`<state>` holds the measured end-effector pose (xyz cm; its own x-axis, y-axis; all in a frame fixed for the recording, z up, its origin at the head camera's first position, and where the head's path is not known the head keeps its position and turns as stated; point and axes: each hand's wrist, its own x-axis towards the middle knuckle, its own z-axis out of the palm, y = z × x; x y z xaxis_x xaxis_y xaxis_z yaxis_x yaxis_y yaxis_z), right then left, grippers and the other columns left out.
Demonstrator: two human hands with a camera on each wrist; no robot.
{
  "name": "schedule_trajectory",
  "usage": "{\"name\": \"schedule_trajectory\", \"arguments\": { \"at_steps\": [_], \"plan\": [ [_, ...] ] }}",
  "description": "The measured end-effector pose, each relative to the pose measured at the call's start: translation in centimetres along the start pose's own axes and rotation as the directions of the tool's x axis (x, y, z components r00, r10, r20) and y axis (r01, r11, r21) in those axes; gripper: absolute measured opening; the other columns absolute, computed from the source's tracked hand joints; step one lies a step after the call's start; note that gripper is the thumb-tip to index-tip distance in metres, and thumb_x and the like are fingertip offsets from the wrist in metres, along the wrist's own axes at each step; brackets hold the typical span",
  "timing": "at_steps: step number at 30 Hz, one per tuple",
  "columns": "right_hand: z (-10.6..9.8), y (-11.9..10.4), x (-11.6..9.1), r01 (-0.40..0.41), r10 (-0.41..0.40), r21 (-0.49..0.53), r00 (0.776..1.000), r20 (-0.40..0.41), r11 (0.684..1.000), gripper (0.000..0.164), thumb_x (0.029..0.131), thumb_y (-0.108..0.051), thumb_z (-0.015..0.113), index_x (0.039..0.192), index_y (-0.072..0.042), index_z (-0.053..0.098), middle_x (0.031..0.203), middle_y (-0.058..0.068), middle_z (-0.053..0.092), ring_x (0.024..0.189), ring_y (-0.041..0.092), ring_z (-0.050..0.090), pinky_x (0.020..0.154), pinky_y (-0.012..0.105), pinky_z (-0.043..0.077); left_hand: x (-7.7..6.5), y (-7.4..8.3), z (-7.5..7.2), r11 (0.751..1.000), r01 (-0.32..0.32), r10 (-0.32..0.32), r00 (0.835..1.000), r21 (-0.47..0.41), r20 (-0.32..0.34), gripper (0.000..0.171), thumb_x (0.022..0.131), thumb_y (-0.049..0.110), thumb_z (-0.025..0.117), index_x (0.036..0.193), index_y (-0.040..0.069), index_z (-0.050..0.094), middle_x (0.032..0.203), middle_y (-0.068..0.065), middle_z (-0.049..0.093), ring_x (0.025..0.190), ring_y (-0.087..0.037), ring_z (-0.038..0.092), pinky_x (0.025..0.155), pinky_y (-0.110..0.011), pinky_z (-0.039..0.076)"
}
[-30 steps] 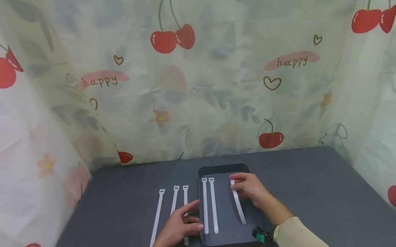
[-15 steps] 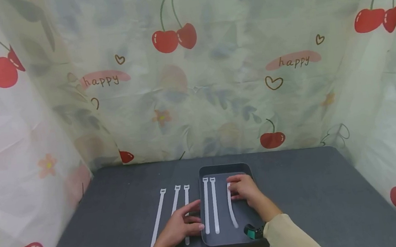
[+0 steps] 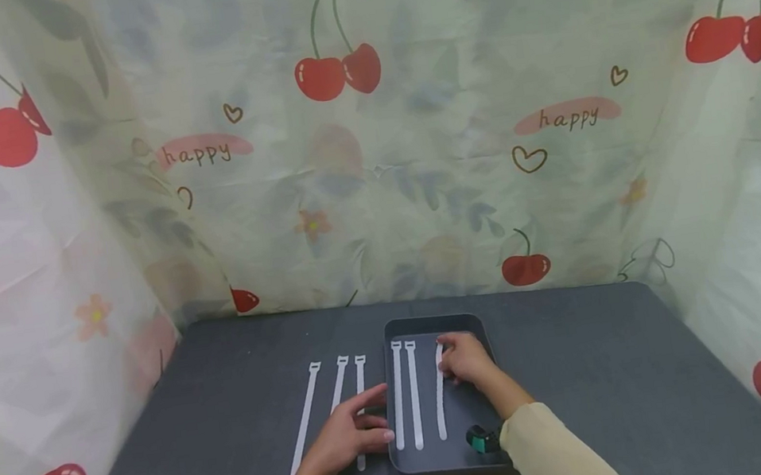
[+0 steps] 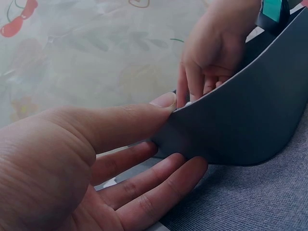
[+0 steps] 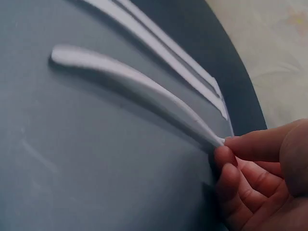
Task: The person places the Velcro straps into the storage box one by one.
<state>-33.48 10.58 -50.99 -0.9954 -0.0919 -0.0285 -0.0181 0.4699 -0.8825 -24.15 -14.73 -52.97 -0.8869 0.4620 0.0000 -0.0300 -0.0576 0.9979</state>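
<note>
My right hand (image 3: pixel 467 358) pinches the buckle end of a white hook-and-loop cable tie (image 5: pixel 144 84) between thumb and forefinger, over the floor of the dark grey tray (image 3: pixel 454 464). The strap slants with its round tail toward the near side; its buckle is hidden by the fingers. Left of it, two more white cable ties (image 3: pixel 415 401) lie side by side in the tray, buckles at the far end. My left hand (image 4: pixel 110 159) rests against the tray's left side, the thumb on the rim and relaxed fingers touching the outer wall.
On the dark grey table (image 3: pixel 586 371), three white cable ties (image 3: pixel 303 416) lie left of the tray. My left hand partly covers two of them. A cherry-print cloth (image 3: pixel 374 190) encloses the back and sides.
My right hand has moved left with the pinched cable tie, bringing it nearer the two in the tray. The strap's tail has swung left. My left hand has stayed at the tray.
</note>
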Motion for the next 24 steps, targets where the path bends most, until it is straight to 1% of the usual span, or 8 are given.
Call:
{"name": "schedule_trajectory", "arguments": {
  "at_steps": [5, 8, 11, 15, 17, 21, 24],
  "plan": [
    [-0.1, 0.4, 0.3, 0.032, -0.032, -0.147, 0.999, -0.003, 0.989, 0.055, 0.073, 0.013, 0.068, 0.127, 0.009, 0.057, 0.054, 0.003, 0.056, 0.041, 0.013, 0.050, 0.038, 0.029, 0.045, 0.0, -0.1, 0.0, 1.000, 0.002, -0.002, 1.000, 0.002, -0.004, 0.076, 0.082, -0.003, 0.074, 0.148, -0.002, 0.036, 0.135, -0.028, 0.044, 0.098, -0.027, 0.060, 0.078, -0.043, 0.056],
    [0.0, 0.6, 0.5, 0.036, -0.038, -0.211, 0.999, -0.006, 0.977, 0.053, 0.073, 0.010, 0.072, 0.124, 0.007, 0.061, 0.053, 0.002, 0.054, 0.040, 0.012, 0.049, 0.038, 0.028, 0.045, 0.0, -0.1, -0.1, 1.000, 0.001, -0.001, 1.000, 0.004, -0.005, 0.076, 0.082, -0.003, 0.074, 0.147, -0.002, 0.036, 0.135, -0.028, 0.044, 0.098, -0.026, 0.060, 0.078, -0.043, 0.056],
    [0.0, 0.6, 0.6, 0.061, -0.061, -0.267, 0.998, 0.011, 0.962, 0.051, 0.073, 0.006, 0.075, 0.123, 0.005, 0.063, 0.057, 0.001, 0.054, 0.045, 0.012, 0.049, 0.041, 0.027, 0.044, 0.0, 0.0, -0.1, 1.000, 0.001, -0.001, 1.000, 0.009, -0.005, 0.076, 0.082, -0.003, 0.074, 0.148, -0.003, 0.035, 0.135, -0.028, 0.043, 0.097, -0.026, 0.060, 0.077, -0.042, 0.056],
    [0.3, 0.2, 0.4, 0.128, -0.114, -0.357, 0.992, 0.060, 0.925, 0.050, 0.073, 0.001, 0.076, 0.121, 0.003, 0.065, 0.062, 0.000, 0.053, 0.054, 0.014, 0.048, 0.051, 0.028, 0.042, 0.0, 0.0, -0.1, 1.000, 0.007, -0.007, 1.000, 0.012, -0.004, 0.076, 0.082, -0.004, 0.074, 0.148, -0.003, 0.035, 0.136, -0.029, 0.043, 0.098, -0.026, 0.060, 0.077, -0.042, 0.056],
    [0.5, 0.0, 0.4, 0.149, -0.131, -0.397, 0.989, 0.072, 0.906, 0.050, 0.072, -0.001, 0.077, 0.121, 0.001, 0.067, 0.064, 0.000, 0.054, 0.058, 0.015, 0.049, 0.055, 0.030, 0.042, 0.0, 0.1, -0.2, 1.000, 0.006, -0.006, 1.000, 0.015, -0.003, 0.075, 0.083, -0.003, 0.073, 0.148, -0.003, 0.035, 0.136, -0.029, 0.043, 0.098, -0.027, 0.060, 0.077, -0.042, 0.056],
    [0.8, -0.2, 0.4, 0.157, -0.138, -0.440, 0.988, 0.075, 0.884, 0.050, 0.072, -0.004, 0.078, 0.121, -0.002, 0.067, 0.067, 0.000, 0.056, 0.061, 0.016, 0.049, 0.060, 0.033, 0.044, 0.0, 0.1, -0.2, 1.000, 0.006, -0.006, 1.000, 0.012, -0.003, 0.075, 0.083, -0.002, 0.074, 0.147, -0.002, 0.036, 0.135, -0.028, 0.043, 0.098, -0.027, 0.060, 0.077, -0.042, 0.056],
    [1.0, -0.3, 0.5, 0.144, -0.122, -0.450, 0.990, 0.078, 0.882, 0.051, 0.073, -0.004, 0.078, 0.122, -0.003, 0.067, 0.068, 0.000, 0.056, 0.062, 0.016, 0.050, 0.059, 0.032, 0.044, 0.1, 0.0, -0.1, 1.000, 0.009, -0.009, 1.000, 0.009, 0.000, 0.075, 0.083, -0.002, 0.074, 0.148, -0.002, 0.036, 0.136, -0.028, 0.043, 0.099, -0.028, 0.060, 0.078, -0.042, 0.056]
  ]
}}
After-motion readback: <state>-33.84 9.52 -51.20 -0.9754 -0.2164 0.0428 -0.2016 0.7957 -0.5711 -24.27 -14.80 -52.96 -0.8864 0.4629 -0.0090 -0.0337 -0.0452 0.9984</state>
